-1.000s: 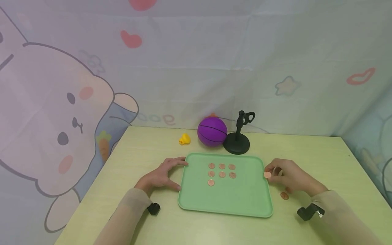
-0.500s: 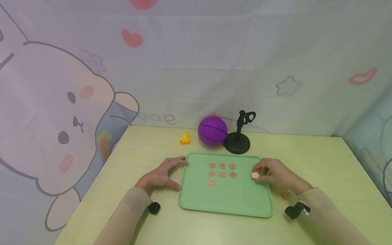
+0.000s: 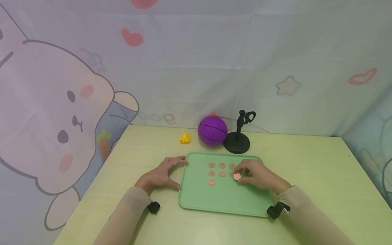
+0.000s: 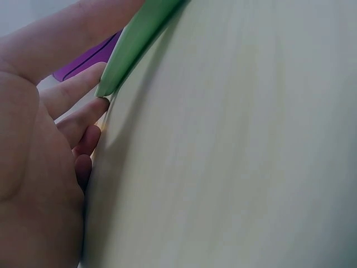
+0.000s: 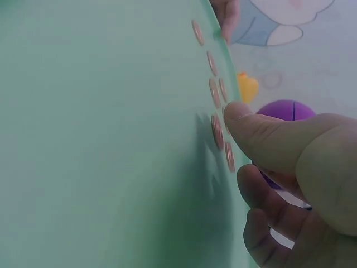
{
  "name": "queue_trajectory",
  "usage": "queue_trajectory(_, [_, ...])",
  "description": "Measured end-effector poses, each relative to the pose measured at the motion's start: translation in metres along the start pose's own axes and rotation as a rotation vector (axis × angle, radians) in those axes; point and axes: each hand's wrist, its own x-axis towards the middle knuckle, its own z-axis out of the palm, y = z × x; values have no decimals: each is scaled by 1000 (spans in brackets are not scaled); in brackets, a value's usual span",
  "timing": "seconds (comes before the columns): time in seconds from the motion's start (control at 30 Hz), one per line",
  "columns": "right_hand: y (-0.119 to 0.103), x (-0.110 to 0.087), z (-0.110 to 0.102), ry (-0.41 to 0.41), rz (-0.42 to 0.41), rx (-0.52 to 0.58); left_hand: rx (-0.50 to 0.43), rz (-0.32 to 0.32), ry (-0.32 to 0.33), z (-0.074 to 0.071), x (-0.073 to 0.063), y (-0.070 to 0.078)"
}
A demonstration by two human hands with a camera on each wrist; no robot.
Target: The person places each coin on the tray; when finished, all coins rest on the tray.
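Note:
My right hand (image 3: 255, 175) is over the right half of a green tray (image 3: 226, 202), pinching a copper coin (image 3: 237, 176) between thumb and fingertips. The pinched coin overlaps one lying coin in the head view. Several more copper coins lie flat in rows on the tray, among them a front-left coin (image 3: 211, 182) and a back-left coin (image 3: 212, 165). In the right wrist view my thumb (image 5: 262, 134) is close to the coin row. My left hand (image 3: 159, 173) rests at the tray's left edge, thumb and fingers spread along the rim, holding no coin.
Behind the tray stand a yellow rubber duck (image 3: 185, 138), a purple ball (image 3: 212, 131) and a black stand (image 3: 237, 143) with a round base. A printed cloth (image 3: 196, 68) hangs behind the pale table (image 3: 312, 160). My right forearm crosses the tray's right rim.
My right hand has moved left with the pinched coin, from the tray's right rim to the lying coins. A coin on the table at right is now hidden by that arm. My left hand stays put.

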Motion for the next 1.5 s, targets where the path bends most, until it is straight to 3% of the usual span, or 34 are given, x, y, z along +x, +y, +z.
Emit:
queue_trajectory(0.5, [-25,23,25,-44,-34,-41,-5,12,1,0,1,1])
queue_trajectory(1.0, [-32,28,34,-73,-21,-161,-2,8,7,0,1,1])
queue_trajectory(1.5, [-38,30,35,-79,-4,-185,-5,0,0,0,0,2])
